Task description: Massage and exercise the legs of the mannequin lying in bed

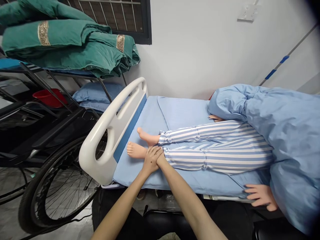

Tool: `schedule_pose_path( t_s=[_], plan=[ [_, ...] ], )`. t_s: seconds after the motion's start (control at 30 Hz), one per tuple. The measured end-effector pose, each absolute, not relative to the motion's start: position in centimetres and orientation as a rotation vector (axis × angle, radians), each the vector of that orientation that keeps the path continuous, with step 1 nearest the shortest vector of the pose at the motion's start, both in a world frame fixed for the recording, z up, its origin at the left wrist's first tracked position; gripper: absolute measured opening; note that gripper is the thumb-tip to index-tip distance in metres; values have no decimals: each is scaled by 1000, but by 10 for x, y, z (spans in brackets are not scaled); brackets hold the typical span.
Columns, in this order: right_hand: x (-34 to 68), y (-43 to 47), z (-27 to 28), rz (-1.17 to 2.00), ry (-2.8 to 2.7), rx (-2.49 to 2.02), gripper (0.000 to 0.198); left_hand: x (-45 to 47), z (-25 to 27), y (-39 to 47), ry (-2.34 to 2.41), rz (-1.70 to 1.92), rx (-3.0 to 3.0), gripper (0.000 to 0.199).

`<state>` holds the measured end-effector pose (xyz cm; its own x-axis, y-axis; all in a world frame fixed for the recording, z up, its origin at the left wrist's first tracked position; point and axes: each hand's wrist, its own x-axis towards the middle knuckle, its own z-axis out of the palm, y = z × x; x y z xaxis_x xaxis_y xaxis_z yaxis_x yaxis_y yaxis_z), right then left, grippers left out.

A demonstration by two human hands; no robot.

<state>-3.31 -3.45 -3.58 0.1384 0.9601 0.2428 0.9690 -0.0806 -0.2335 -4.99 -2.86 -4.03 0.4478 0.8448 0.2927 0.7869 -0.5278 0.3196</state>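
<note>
A manikin in blue-and-white striped trousers lies on a bed with a light blue sheet. Its two bare feet point toward the footboard. My left hand is closed over the ankle of the nearer foot, fingers curving across the top. Right beside it, my right hand rests against the same ankle at the trouser cuff, overlapping the left; its fingers are largely hidden. The farther foot lies just beyond my fingertips, with its cuff gathered around the ankle.
A blue quilt covers the manikin's upper body; one manikin hand sticks out at the near edge. The white footboard stands left. Beyond it are a wheelchair wheel, a red basin and folded green bedding on a rack.
</note>
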Motion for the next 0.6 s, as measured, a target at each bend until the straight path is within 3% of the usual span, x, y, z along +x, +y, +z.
schedule_pose_path(
  t_s=[0.23,0.43,0.6],
  plan=[
    [-35,-62,-58,78,-1800,-1993,43,-55,-72,-56,1395,809,2633,53],
    [-44,-52,-49,-98,-1720,-1945,42,-64,-58,-44,1208,962,2670,54],
    [-39,-39,-38,55,-1863,-1934,41,-61,-46,-33,1266,935,2581,51]
  ],
)
